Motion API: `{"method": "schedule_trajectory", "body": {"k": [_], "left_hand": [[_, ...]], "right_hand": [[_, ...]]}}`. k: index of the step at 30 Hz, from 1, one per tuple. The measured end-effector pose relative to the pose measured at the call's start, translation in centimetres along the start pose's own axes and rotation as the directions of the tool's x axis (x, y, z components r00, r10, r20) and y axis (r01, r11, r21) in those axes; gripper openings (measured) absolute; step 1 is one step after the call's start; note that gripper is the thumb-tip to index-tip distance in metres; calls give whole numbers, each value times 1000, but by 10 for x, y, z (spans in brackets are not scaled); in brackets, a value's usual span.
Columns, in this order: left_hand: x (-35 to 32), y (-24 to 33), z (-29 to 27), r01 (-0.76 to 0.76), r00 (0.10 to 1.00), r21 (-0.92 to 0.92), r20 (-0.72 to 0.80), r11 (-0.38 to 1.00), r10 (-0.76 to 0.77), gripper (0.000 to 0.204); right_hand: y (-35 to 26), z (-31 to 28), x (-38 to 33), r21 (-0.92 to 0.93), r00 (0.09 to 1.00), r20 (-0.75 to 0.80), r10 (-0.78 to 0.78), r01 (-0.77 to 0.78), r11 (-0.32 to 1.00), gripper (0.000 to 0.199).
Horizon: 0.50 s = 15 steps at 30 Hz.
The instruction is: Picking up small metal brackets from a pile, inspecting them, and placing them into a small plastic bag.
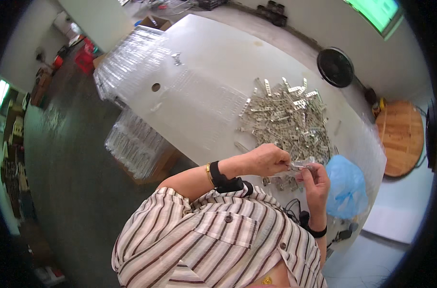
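Over the near edge of a heap of small metal strips (285, 115), my two hands meet at a small shiny piece (302, 164). It looks silvery with something clear about it; whether that is metal or clear plastic cannot be made out. My left hand (266, 159) pinches its left end between thumb and fingers. At the other end, my right hand (316, 185) has its thumb and forefinger closed on the piece. Many strips in the heap have holes along them and lie in all directions. Just right of my right hand sits a light blue plastic bag (345, 187).
The white table (204, 48) carries stacked clear plastic trays (132, 57) at its far left and a flat clear tray (206, 98) mid-table. More trays (136, 141) rest on a carton beside it. A black fan (334, 67) and round wooden top (400, 139) stand right.
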<state>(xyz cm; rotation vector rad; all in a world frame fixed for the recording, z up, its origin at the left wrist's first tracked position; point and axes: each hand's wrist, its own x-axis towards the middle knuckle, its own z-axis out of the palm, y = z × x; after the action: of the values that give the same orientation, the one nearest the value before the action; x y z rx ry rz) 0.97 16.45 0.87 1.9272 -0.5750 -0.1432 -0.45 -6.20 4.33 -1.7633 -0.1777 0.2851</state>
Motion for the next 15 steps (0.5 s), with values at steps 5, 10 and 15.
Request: {"method": "schedule_trajectory", "body": {"k": [5,10,15], "left_hand": [[-9,-53,-48,116,957,97,-276,989,-85,11],[-46,-157,-127,452,696,164,-680,877,-231,15],[-106,-227,-220,711,386,76,-874,699,-297,18]], "right_hand": [[4,14,26,73,997,62,54,-58,996,27],[11,37,55,23,969,142,203,-208,978,24],[9,73,77,34,963,108,248,-253,967,23]]}}
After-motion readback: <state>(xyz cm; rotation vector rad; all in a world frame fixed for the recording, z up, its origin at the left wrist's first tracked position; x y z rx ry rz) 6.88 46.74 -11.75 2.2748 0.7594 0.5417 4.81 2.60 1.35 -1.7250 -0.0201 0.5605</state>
